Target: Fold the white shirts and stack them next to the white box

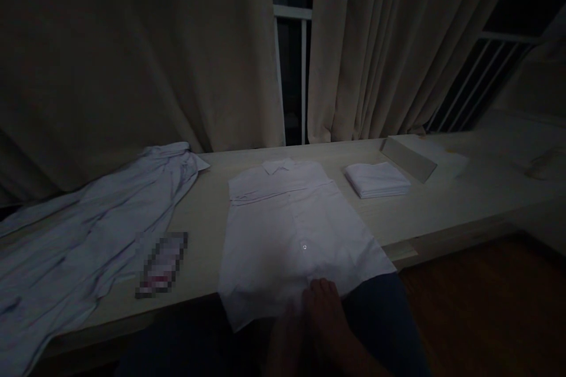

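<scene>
A white collared shirt [265, 235] lies front up on the table, its collar towards the curtain and its lower part hanging over the near edge onto my lap. Creases cross its upper part, and a button shows on the placket. My right hand [325, 303] is closed on the shirt's front near the hem, fingers curled at the placket. Close beside it is my left hand [286, 330], dark and smeared by motion, so its fingers cannot be made out.
At the left a second, rumpled white shirt [101, 235] spreads over the table, with a pixelated flat object [163, 264] beside it. A folded white garment [378, 178] and a pale box [411, 156] stand at the right. Long beige curtains [212, 59] hang behind the table [201, 212].
</scene>
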`<move>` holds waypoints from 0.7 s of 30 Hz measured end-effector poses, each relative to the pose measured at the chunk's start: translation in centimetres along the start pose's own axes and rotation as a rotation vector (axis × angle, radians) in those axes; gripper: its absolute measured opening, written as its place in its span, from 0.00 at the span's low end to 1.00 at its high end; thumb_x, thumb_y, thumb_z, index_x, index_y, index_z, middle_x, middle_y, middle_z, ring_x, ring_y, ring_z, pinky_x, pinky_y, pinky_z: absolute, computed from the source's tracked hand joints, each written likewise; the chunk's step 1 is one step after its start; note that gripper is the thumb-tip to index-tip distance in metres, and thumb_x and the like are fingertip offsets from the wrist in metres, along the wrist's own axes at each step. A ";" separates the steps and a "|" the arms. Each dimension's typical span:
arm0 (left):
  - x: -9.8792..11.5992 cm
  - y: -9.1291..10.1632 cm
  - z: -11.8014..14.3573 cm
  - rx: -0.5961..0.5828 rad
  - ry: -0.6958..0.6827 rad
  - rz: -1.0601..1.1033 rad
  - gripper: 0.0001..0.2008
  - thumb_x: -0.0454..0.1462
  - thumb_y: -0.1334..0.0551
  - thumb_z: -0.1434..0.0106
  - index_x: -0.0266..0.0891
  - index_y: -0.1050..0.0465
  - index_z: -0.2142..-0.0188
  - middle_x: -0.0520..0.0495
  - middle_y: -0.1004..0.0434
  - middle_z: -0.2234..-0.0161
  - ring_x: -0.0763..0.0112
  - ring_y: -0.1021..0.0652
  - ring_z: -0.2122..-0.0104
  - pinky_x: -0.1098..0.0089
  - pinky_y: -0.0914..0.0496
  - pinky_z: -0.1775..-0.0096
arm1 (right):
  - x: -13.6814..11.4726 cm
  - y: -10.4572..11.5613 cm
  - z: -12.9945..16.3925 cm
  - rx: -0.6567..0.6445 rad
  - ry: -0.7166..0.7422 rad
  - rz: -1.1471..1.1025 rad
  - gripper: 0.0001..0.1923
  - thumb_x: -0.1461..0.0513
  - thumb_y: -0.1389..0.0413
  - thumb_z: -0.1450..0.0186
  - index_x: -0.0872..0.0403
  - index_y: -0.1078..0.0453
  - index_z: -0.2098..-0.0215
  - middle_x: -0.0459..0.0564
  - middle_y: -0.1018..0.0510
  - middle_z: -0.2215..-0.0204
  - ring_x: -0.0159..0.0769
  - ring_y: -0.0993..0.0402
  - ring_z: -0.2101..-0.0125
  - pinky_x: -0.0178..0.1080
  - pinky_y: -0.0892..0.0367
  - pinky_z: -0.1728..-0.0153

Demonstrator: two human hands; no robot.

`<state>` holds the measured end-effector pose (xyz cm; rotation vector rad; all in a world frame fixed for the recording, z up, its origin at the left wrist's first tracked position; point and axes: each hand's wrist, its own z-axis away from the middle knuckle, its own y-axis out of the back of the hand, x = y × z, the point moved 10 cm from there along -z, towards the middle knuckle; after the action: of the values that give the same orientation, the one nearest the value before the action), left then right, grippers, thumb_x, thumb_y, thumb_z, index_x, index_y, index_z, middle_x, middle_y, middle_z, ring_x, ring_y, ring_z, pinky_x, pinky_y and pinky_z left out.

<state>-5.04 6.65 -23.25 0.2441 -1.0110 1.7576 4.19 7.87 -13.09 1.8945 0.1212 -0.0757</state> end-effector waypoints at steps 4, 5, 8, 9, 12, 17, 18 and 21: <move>0.3 0.7 0.8 0.029 -0.020 0.010 0.19 0.44 0.33 0.51 0.50 0.25 0.58 0.44 0.24 0.50 0.48 0.30 0.43 0.55 0.30 0.47 | -0.4 0.6 0.3 -0.007 0.044 -0.023 0.03 0.62 0.41 0.37 0.52 0.29 0.64 0.52 0.27 0.62 0.44 0.35 0.60 0.46 0.42 0.57; 0.5 0.8 0.7 0.042 -0.012 0.007 0.17 0.44 0.34 0.51 0.51 0.25 0.59 0.44 0.23 0.51 0.48 0.30 0.44 0.54 0.29 0.48 | -0.5 0.9 0.4 -0.004 0.048 -0.026 0.02 0.62 0.42 0.37 0.51 0.29 0.65 0.51 0.27 0.63 0.44 0.35 0.60 0.46 0.42 0.57; 1.5 0.9 0.7 0.107 0.010 0.032 0.15 0.46 0.37 0.48 0.52 0.25 0.60 0.44 0.21 0.55 0.47 0.28 0.46 0.51 0.26 0.51 | -0.4 1.2 0.9 0.008 0.046 -0.031 0.00 0.63 0.42 0.37 0.52 0.28 0.66 0.51 0.26 0.63 0.43 0.34 0.60 0.47 0.41 0.55; 2.0 1.0 0.8 0.130 0.008 0.049 0.15 0.46 0.38 0.47 0.51 0.25 0.59 0.43 0.20 0.56 0.47 0.27 0.47 0.50 0.26 0.52 | -0.3 1.2 1.2 0.019 0.051 -0.032 0.02 0.64 0.42 0.38 0.52 0.28 0.65 0.51 0.26 0.62 0.44 0.34 0.59 0.48 0.42 0.54; 3.4 1.5 1.4 0.177 -0.013 0.083 0.18 0.47 0.41 0.45 0.50 0.26 0.55 0.43 0.20 0.57 0.48 0.25 0.48 0.48 0.26 0.53 | -0.3 0.7 2.5 0.048 0.095 -0.031 0.11 0.66 0.42 0.39 0.52 0.28 0.57 0.53 0.26 0.54 0.47 0.36 0.52 0.51 0.47 0.46; 5.2 2.9 2.8 0.225 -0.069 0.061 0.22 0.49 0.40 0.45 0.53 0.29 0.50 0.46 0.21 0.54 0.51 0.25 0.48 0.52 0.26 0.52 | 0.2 -0.2 3.4 0.000 0.071 -0.069 0.12 0.64 0.42 0.39 0.51 0.28 0.55 0.53 0.26 0.51 0.48 0.37 0.48 0.53 0.51 0.42; 5.6 3.4 3.1 0.242 -0.080 0.054 0.23 0.49 0.40 0.45 0.55 0.29 0.49 0.48 0.21 0.54 0.52 0.25 0.48 0.52 0.26 0.52 | 0.2 0.0 3.4 -0.017 0.062 -0.086 0.12 0.64 0.42 0.39 0.51 0.27 0.56 0.53 0.26 0.51 0.48 0.37 0.48 0.53 0.51 0.42; 7.0 5.5 4.2 0.314 -0.110 0.029 0.22 0.50 0.40 0.44 0.58 0.31 0.49 0.51 0.20 0.55 0.53 0.26 0.47 0.53 0.25 0.52 | 0.5 2.0 3.2 -0.031 0.064 -0.126 0.13 0.63 0.42 0.39 0.49 0.27 0.55 0.52 0.27 0.50 0.47 0.37 0.48 0.54 0.51 0.41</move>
<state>-13.98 7.83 -19.27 0.5306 -0.8145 1.9434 4.94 4.22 -12.28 1.8575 0.2837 -0.0979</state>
